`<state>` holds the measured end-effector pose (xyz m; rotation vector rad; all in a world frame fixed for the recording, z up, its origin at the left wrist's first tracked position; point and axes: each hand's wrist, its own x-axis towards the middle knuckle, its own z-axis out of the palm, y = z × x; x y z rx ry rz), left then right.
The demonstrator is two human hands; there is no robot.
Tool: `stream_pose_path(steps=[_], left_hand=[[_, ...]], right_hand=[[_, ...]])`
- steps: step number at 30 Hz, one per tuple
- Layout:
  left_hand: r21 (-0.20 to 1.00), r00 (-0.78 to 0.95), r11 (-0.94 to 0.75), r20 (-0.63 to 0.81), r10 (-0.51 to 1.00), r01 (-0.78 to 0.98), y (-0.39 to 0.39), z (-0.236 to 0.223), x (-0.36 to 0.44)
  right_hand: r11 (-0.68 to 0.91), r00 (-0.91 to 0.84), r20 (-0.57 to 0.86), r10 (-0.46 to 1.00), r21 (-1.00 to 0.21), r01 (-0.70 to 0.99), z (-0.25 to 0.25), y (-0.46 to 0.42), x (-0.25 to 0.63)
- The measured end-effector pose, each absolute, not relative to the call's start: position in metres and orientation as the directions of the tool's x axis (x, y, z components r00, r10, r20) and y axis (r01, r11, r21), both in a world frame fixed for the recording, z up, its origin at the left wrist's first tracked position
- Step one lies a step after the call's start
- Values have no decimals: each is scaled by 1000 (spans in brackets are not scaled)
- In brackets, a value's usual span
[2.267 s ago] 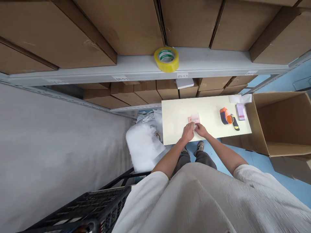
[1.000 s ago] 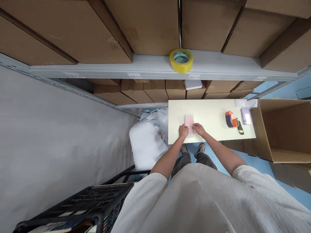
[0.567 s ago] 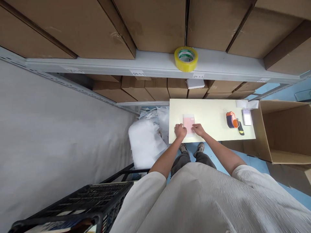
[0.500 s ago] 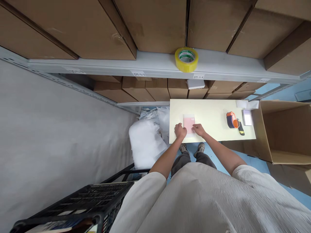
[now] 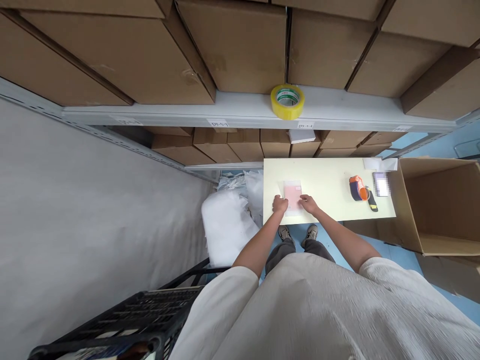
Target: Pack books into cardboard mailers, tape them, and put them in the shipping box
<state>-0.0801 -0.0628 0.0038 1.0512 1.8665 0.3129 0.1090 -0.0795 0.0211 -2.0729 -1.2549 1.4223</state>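
A small pink packet in a clear bag (image 5: 293,194) lies flat on the pale yellow table (image 5: 322,175) near its front edge. My left hand (image 5: 279,204) rests at the packet's near left corner with fingers curled on the bag's edge. My right hand (image 5: 308,203) presses on the near right corner, fingers bent. Both hands touch the bag from the near side.
An orange and blue tape dispenser (image 5: 358,188) and a small phone-like item (image 5: 381,184) lie at the table's right. A yellow tape roll (image 5: 287,101) sits on the grey shelf among cardboard boxes. An open carton (image 5: 438,200) stands right, white bags (image 5: 227,222) left, a black crate (image 5: 123,325) nearby.
The pink packet has been turned and laid flat in the bag, and my hands have slid to its near corners. My left hand moved slightly left.
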Motion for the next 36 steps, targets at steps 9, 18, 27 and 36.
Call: stream_pose_path(steps=[9,18,27,36], left_hand=[[655,-134,559,-581,803,508,-78,16,-71],[639,-103,446,-500,860,627,-89,37,-72],[628,27,272,-424,905,729,-78,59,-41],[638,194,147,-433,880,756,-78,73,48]], right_hand=[[-601,179,-586,791,-686,410,12,-84,112],[-564,165,-554,816,-697,443,2,-85,115],[-566,268,-500,823,-694,444,44,-96,194],[-613,564,-320,761,-641,462,91,-134,350]])
